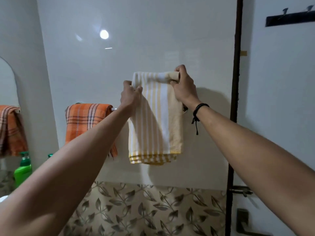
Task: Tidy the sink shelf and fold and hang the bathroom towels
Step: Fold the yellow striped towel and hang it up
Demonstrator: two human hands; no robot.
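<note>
A folded yellow-striped towel (153,125) is hanging from two raised hands before the far wall (136,40).
The left hand (130,96) is pinching its top left corner and the right hand (184,86) is curling its fingers (180,69) round the rolled top right edge, just right of the orange plaid towel (85,116) draping the rail (113,109).

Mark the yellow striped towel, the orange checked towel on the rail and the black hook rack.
yellow striped towel (153,130): head view, middle of the hanging front panel.
orange checked towel (85,119): head view, front face below the rail.
black hook rack (289,18): head view, middle of its bar.
</note>
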